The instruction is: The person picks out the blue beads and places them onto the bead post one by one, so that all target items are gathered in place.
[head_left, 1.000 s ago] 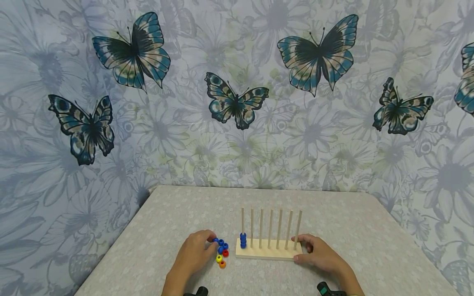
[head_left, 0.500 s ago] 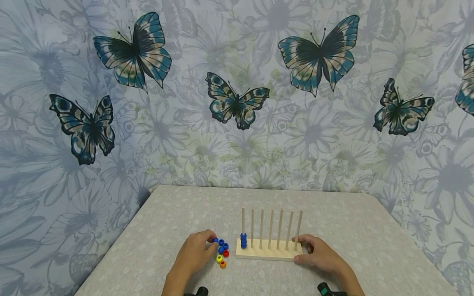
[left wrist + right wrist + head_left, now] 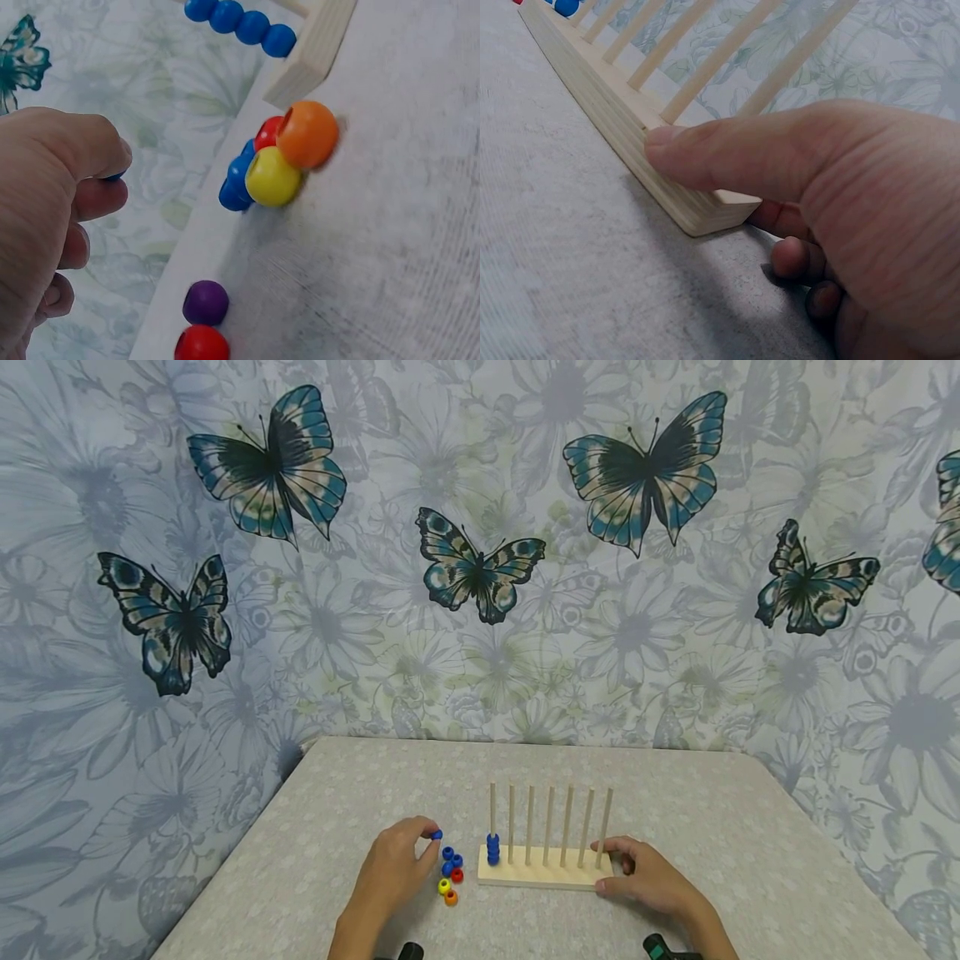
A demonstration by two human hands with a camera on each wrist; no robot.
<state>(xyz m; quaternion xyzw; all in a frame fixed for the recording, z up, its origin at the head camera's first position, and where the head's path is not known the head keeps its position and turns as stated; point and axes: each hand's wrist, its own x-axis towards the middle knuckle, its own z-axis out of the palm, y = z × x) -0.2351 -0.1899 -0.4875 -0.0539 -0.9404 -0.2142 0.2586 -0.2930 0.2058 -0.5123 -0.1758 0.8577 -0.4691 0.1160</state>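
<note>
My left hand (image 3: 427, 842) pinches a small blue bead (image 3: 437, 834) between thumb and forefinger, just above and left of a cluster of loose beads (image 3: 450, 872) in blue, red, yellow and orange. The left wrist view shows the pinched blue bead (image 3: 114, 177) mostly hidden by the fingertips, with the yellow bead (image 3: 272, 176) and orange bead (image 3: 307, 133) nearby. A wooden base (image 3: 543, 870) carries several upright pegs. Its leftmost peg holds a stack of blue beads (image 3: 492, 849). My right hand (image 3: 609, 865) grips the base's right end, thumb (image 3: 705, 154) pressed on its front side.
A purple bead (image 3: 205, 302) and a red bead (image 3: 201, 345) lie close to my left hand, hidden under it in the head view. The grey patterned table (image 3: 345, 793) stands against a butterfly wall (image 3: 480, 568). The other pegs (image 3: 558, 822) are bare.
My left hand has lifted the blue bead a little up from the pile. The right hand and the base have stayed still.
</note>
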